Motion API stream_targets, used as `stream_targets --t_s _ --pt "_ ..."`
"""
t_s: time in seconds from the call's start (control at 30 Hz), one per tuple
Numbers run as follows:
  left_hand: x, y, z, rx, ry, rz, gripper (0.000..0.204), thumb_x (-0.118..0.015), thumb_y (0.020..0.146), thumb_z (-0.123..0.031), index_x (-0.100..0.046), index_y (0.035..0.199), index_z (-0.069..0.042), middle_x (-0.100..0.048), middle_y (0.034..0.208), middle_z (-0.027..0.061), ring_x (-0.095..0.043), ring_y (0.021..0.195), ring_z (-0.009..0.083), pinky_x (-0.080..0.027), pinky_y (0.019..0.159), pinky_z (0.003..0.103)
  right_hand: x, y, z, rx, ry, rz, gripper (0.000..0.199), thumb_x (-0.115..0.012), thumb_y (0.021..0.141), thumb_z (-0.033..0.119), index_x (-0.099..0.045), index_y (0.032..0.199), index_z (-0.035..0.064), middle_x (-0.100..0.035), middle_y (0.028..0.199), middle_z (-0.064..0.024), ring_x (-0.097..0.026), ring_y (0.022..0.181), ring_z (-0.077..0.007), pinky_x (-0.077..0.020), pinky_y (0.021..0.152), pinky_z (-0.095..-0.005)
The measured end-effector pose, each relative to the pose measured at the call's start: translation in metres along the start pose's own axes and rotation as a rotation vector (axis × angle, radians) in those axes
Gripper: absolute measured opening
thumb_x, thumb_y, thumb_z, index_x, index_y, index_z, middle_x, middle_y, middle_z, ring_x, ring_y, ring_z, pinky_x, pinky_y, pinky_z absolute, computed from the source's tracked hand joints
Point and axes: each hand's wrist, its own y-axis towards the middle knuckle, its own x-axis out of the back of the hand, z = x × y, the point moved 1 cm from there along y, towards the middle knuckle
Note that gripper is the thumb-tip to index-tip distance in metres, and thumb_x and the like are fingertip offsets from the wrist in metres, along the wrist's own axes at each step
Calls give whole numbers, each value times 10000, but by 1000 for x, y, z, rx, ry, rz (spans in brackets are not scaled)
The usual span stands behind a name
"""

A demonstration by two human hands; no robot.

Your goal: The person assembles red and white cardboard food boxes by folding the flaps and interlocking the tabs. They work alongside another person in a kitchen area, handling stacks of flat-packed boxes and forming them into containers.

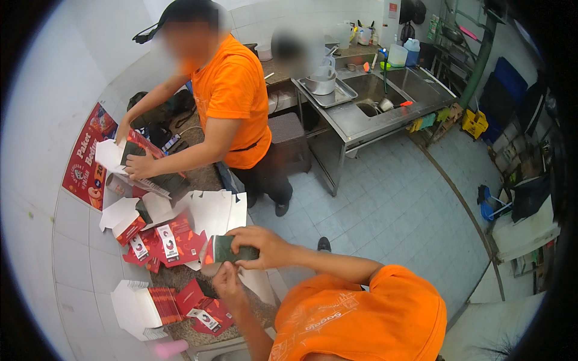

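My right hand (259, 245) grips a small carton (223, 248), dark green on the side with red at the far end, thumb and fingers around its green side. Just below it, my left hand (230, 287) has its fingers pinched together at the carton's lower edge. Flat white carton blanks (211, 212) lie beyond the carton. Red printed cartons (174, 240) with white labels are piled to its left. Closer to me lies a stack of nested red cartons (164, 304) with white flaps, beside a loose labelled red carton (208, 316).
A co-worker in an orange shirt (232, 90) stands at the counter's far end, both hands on another carton (153, 162). A steel sink table (361, 120) stands across the tiled floor. A red poster (90, 157) hangs on the left wall. A pink object (170, 349) lies near the bottom edge.
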Motion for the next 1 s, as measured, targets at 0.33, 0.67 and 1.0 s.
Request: stream_targets --t_s 0.33,0.67,1.0 --pt "42 -24 71 371 -401 430 825 -776 838 -395 -425 1465 12 -586 1351 108 -539 1272 227 -444 1057 407 25 26 -18 -317 536 486 441 -837 803 191 -494 1056 79 -698 1026 -62 -618 963 -126 -497 868 -295" --pt "27 -97 103 459 -580 4 765 -748 797 -191 -432 1465 6 -597 1261 96 -579 1202 245 -464 1043 405 4 -79 -59 -978 1017 -24 542 -441 1062 500 -554 1336 47 -593 1349 -130 -590 1268 -264 -478 1017 -440" --pt "53 -86 136 269 -1208 -117 633 -604 939 -391 -482 1458 -50 -625 1327 170 -642 1172 294 -515 1035 464 -59 -95 -78 -871 808 220 424 -699 972 116 -502 1336 21 -697 1131 -84 -666 982 -136 -531 889 -280"
